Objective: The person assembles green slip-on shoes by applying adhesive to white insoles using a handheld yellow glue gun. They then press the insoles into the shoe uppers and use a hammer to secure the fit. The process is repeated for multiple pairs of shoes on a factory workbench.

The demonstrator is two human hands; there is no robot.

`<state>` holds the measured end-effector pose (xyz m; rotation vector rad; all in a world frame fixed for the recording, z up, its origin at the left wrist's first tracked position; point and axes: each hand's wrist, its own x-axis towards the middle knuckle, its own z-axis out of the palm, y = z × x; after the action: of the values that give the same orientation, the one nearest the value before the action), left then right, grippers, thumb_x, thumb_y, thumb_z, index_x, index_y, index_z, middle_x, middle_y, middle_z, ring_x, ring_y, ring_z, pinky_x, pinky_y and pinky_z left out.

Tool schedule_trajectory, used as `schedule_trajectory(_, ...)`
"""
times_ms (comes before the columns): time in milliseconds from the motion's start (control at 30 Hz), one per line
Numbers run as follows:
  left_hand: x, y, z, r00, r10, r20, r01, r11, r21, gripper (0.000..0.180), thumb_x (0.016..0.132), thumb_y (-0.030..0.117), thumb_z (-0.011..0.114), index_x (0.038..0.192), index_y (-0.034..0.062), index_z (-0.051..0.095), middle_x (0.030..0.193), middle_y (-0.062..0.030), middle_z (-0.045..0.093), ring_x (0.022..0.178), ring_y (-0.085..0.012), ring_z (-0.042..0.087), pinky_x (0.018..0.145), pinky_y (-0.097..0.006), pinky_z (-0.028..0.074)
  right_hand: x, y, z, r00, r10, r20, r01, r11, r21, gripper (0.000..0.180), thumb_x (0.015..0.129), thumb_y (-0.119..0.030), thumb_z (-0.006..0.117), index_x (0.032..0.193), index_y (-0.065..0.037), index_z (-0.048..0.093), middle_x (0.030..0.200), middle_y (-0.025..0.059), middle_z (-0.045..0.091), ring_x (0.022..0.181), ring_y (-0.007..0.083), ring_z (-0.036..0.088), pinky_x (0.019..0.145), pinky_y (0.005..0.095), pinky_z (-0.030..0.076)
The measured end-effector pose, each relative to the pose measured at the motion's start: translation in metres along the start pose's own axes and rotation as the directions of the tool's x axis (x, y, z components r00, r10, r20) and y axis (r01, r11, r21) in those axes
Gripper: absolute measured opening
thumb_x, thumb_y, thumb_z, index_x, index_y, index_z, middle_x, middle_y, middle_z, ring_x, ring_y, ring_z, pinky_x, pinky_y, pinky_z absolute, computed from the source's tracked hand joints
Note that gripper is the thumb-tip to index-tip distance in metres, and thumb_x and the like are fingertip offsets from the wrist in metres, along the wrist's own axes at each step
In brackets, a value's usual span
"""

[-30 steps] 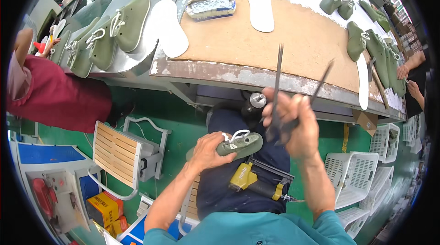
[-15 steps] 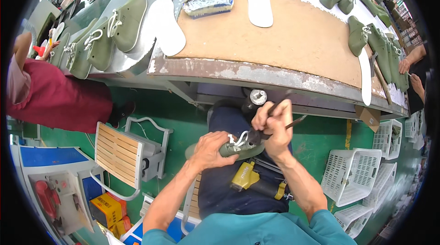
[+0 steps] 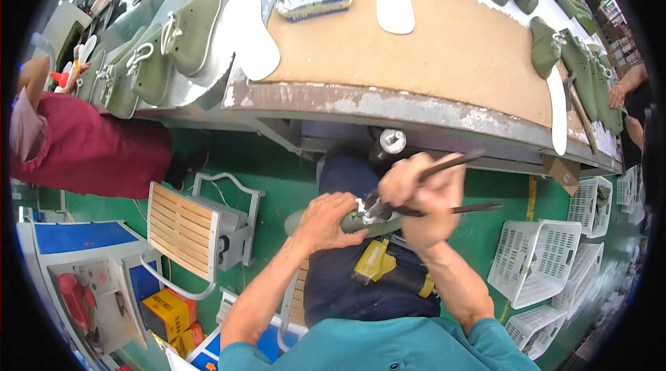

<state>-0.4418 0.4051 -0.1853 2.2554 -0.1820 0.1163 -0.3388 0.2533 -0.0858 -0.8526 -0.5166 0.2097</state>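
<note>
Over my lap, my left hand (image 3: 322, 222) is wrapped round a green shoe last (image 3: 354, 222) that lies sideways. White cord (image 3: 361, 206) shows on top of the last. My right hand (image 3: 420, 197), blurred by motion, grips dark pincers (image 3: 454, 163) with their two handles spread apart. The jaws of the pincers meet the last beside the cord; what they bite on is too small to tell. Below the last, a yellow and black air stapler (image 3: 374, 261) rests on my thighs.
Ahead stands a worktable (image 3: 347, 59) with white insoles (image 3: 251, 41), a wrapped block (image 3: 314, 0) and more green lasts (image 3: 194, 31). A person in a red apron (image 3: 90, 145) is at left beside a slatted chair (image 3: 182, 229). White crates (image 3: 531, 260) stand at right.
My right hand has turned and shifted slightly right, and the pincer handles now spread wider, pointing right. The jaws have come down by the cord. My left hand keeps its hold.
</note>
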Motion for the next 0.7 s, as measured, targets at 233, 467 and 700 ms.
schedule_trajectory(233,0.000,0.009,-0.005,0.998,0.054,-0.029,-0.051,0.993,0.103,0.042,0.072,0.034,0.085,0.098,0.0070,0.066,0.092,-0.0096,0.068,0.084,-0.0313,0.066,0.076,-0.042,0.051,0.032,-0.016,-0.023,0.811,-0.336,0.478,0.547,0.727,-0.416,0.015,0.100,-0.009,0.045,0.105,-0.007,0.031,0.079,0.0135,0.052,0.068,0.0155,0.045,0.062,0.0350,0.043)
schedule_trajectory(467,-0.010,0.007,-0.003,0.991,0.082,-0.107,-0.072,0.993,0.095,0.041,0.074,0.032,0.085,0.102,0.0053,0.070,0.093,-0.0116,0.069,0.084,-0.0339,0.067,0.078,-0.043,0.054,0.132,-0.088,-0.051,0.821,-0.247,0.515,0.458,-0.254,-0.852,0.058,0.081,-0.019,0.085,0.124,0.003,0.053,0.117,0.0195,0.065,0.101,0.0369,0.064,0.091,0.0463,0.051)
schedule_trajectory(700,-0.023,0.000,0.001,0.922,-0.042,-0.384,0.023,0.998,-0.055,0.012,0.093,0.015,0.070,0.097,0.0043,0.072,0.094,-0.0101,0.075,0.086,-0.0304,0.072,0.077,-0.040,0.057,-0.009,-0.013,-0.069,0.451,0.823,0.344,0.074,0.350,-0.934,0.076,0.086,-0.047,0.079,0.143,-0.002,0.057,0.136,0.0208,0.065,0.128,0.0394,0.060,0.109,0.0468,0.047)
